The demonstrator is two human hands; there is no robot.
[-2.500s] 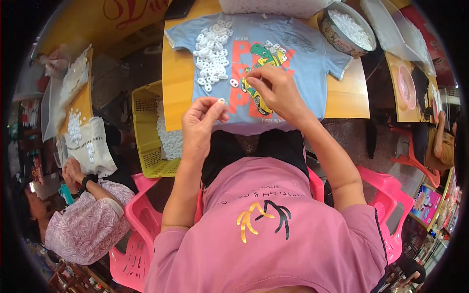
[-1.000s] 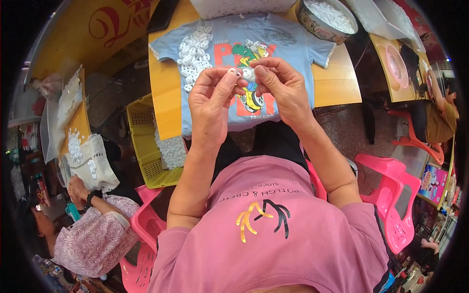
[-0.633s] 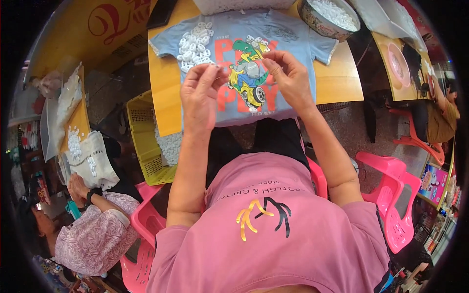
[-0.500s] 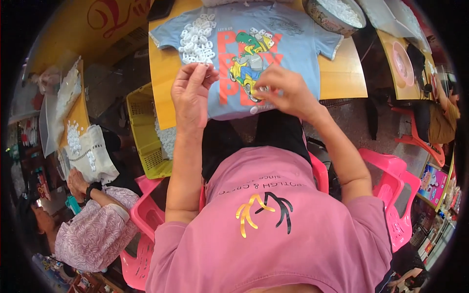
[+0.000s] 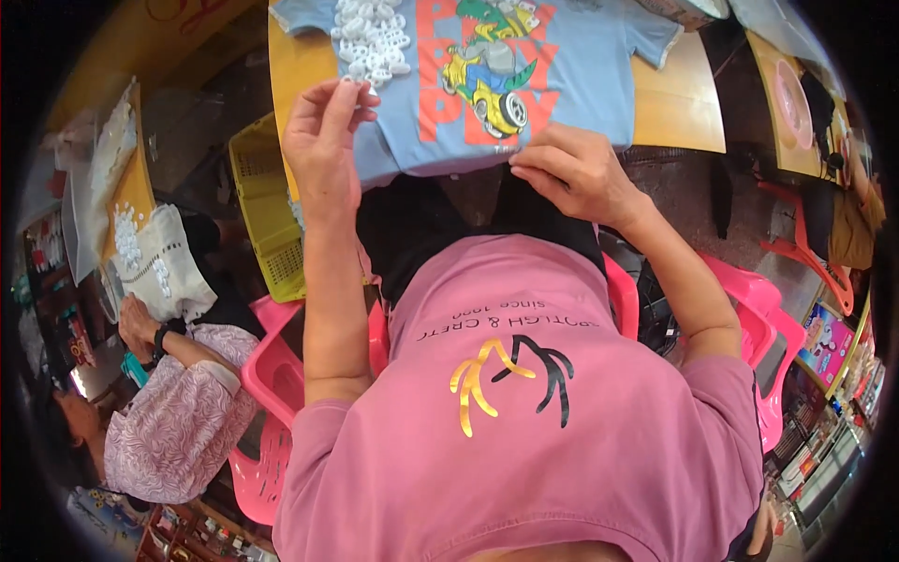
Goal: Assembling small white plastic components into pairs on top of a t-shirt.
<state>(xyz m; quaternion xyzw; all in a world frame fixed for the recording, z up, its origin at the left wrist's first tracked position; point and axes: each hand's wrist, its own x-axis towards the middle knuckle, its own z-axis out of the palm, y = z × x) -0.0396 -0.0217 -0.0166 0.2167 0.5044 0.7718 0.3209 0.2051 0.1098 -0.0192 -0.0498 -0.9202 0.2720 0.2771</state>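
Observation:
A light blue T-shirt (image 5: 588,89) with a cartoon print lies across the table in front of me. On its left part sits a heap of small white plastic pieces (image 5: 368,42) with holes. My left hand (image 5: 321,140) is raised just below that heap, thumb and fingertips pinched together. A speck of white shows at its fingertips, too small to tell whether it is held. Over the shirt's lower hem, my right hand (image 5: 582,173) has its thumb and forefinger closed. What lies between those fingers, if anything, is hidden.
The wooden table (image 5: 676,103) ends close to my lap. A yellow plastic crate (image 5: 265,206) stands at its left, with pink chairs (image 5: 272,365) around me. At far left, a person (image 5: 178,412) sits beside another table with white pieces. A round container (image 5: 693,9) stands at upper right.
The view has shifted, so the table sits higher in it. My right hand has drawn back off the print to the shirt's hem. The left hand stays pinched near the heap.

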